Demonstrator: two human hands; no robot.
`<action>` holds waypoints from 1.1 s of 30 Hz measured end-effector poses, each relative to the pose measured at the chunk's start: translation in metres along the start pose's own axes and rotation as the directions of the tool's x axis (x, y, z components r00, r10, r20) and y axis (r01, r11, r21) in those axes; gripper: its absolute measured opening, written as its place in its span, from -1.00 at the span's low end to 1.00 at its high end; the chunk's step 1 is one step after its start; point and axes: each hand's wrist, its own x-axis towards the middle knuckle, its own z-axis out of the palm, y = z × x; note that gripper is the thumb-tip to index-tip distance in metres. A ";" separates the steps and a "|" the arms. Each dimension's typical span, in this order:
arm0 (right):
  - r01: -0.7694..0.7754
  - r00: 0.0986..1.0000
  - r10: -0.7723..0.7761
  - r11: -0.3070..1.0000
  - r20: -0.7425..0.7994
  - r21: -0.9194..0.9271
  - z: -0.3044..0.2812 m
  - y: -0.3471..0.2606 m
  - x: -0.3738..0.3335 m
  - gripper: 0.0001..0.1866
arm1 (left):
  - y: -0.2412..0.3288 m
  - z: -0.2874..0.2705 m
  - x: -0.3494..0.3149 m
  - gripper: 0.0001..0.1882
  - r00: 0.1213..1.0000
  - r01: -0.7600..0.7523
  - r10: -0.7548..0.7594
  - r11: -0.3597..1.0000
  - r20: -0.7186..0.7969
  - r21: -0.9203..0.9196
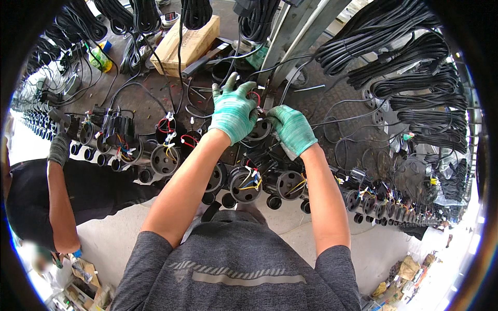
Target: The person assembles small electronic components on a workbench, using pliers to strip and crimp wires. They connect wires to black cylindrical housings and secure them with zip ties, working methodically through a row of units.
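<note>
Both of my hands wear green knit gloves with darker fingertips. My left hand is over the bench with its fingers spread, its thumb side beside a round black housing. On the other side of that housing, my right hand has its fingers curled together at the rim; what they pinch, if anything, is hidden. A short red wire shows by my left fingers. Closer to my body stand more round black housings with slotted end faces, and yellow, red and blue wires with white connectors hang from them.
Coiled black cables hang along the far side and right. A cardboard box lies behind my left hand, beside a metal post. Rows of housings line the bench edge both ways. At left, a co-worker's gloved hand reaches the bench.
</note>
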 end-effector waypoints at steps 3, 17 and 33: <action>0.103 0.993 -0.104 0.994 -0.058 -0.024 0.004 0.000 -0.004 -0.79 | -0.003 -0.001 -0.002 -0.85 0.997 0.067 -0.069 0.997 0.029 0.045; 0.238 0.916 -0.314 0.926 -0.250 -0.292 0.022 -0.018 -0.004 -0.71 | 0.000 0.009 -0.018 -0.71 0.998 0.045 -0.043 0.999 -0.039 0.031; -0.206 0.946 0.257 0.947 -0.196 0.246 0.040 -0.029 -0.001 -0.89 | 0.003 0.014 -0.029 -0.67 0.982 0.015 -0.019 1.000 -0.189 -0.022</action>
